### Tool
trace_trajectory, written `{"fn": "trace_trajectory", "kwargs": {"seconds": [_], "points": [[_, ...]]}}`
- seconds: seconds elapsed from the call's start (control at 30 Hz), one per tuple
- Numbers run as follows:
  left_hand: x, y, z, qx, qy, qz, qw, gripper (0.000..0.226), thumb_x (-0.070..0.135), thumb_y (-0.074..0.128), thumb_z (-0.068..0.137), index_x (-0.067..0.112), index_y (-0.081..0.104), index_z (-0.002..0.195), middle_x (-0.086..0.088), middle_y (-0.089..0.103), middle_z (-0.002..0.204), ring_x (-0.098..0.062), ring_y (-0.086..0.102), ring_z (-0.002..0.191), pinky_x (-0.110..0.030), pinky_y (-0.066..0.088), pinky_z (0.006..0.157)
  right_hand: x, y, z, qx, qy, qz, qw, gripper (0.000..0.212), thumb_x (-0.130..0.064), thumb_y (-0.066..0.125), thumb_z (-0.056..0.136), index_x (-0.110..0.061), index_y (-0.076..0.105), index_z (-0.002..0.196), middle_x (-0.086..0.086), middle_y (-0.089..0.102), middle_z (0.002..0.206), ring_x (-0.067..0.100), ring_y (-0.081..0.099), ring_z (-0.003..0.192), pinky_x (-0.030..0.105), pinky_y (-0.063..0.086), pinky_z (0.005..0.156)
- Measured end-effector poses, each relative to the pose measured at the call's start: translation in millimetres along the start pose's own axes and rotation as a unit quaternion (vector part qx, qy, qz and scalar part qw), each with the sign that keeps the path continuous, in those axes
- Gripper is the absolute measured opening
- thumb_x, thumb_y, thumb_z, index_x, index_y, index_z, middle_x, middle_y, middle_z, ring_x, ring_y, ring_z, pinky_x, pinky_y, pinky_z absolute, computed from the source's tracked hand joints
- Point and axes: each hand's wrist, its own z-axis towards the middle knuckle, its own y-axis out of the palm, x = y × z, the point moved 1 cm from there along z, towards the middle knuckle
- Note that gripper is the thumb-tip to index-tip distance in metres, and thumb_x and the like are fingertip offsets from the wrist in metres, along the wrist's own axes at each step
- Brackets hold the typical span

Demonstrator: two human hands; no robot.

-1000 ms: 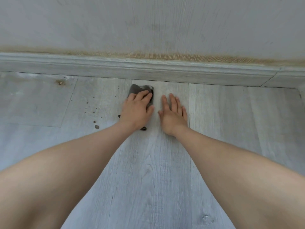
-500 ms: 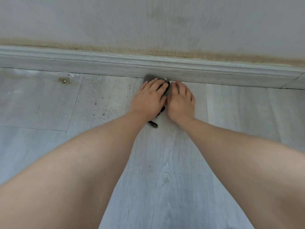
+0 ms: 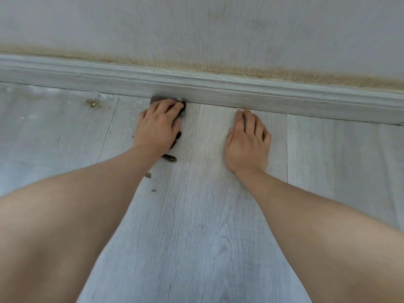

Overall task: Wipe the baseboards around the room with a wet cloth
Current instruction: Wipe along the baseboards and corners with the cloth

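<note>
A pale grey wood-grain baseboard [image 3: 240, 88] runs along the foot of the wall from left to right. My left hand [image 3: 158, 125] lies on a dark grey cloth [image 3: 156, 99] and presses it against the bottom edge of the baseboard; only the cloth's far rim and a dark corner near my wrist show. My right hand [image 3: 247, 141] rests flat on the floor to the right, fingers straight, fingertips almost at the baseboard. It holds nothing.
A yellow-brown stain band [image 3: 240, 69] marks the wall just above the baseboard. The grey plank floor [image 3: 196, 215] carries a rusty spot [image 3: 93, 103] at the left and small dark crumbs [image 3: 148, 175] near my left forearm.
The hands, side by side half a second ago, have parted: my left hand slid the cloth left along the baseboard while my right hand moved off to the right.
</note>
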Motion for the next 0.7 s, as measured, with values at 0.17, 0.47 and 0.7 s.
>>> {"fn": "trace_trajectory", "kwargs": {"seconds": [0.17, 0.47, 0.7], "points": [[23, 8, -1, 0.018, -0.023, 0.007, 1.0, 0.035, 0.019, 0.043, 0.097, 0.013, 0.055, 0.13, -0.005, 0.051, 0.133, -0.026, 0.04, 0.127, -0.041, 0.024, 0.104, 0, -1, -1, 0.001, 0.0, -0.002, 1.0, 0.052, -0.029, 0.028, 0.099, -0.015, 0.023, 0.149, 0.001, 0.024, 0.153, 0.02, 0.02, 0.14, 0.038, 0.015, 0.113], [-1, 6, 3, -0.011, -0.002, 0.011, 1.0, 0.041, 0.021, 0.044, 0.095, 0.018, 0.048, 0.135, -0.004, 0.045, 0.136, -0.024, 0.035, 0.13, -0.048, 0.023, 0.111, 0, -2, -1, -0.003, 0.003, -0.006, 1.0, 0.051, -0.029, 0.027, 0.1, -0.016, 0.022, 0.149, 0.001, 0.022, 0.154, 0.02, 0.019, 0.14, 0.039, 0.017, 0.113], [-7, -2, 7, 0.02, -0.08, 0.001, 0.997, 0.035, 0.016, 0.041, 0.097, 0.018, 0.054, 0.13, -0.003, 0.05, 0.128, -0.025, 0.04, 0.121, -0.041, 0.027, 0.099, -2, -3, -1, -0.004, 0.005, -0.006, 1.0, 0.051, -0.029, 0.028, 0.1, -0.016, 0.023, 0.149, 0.001, 0.022, 0.153, 0.02, 0.019, 0.14, 0.039, 0.017, 0.112]]}}
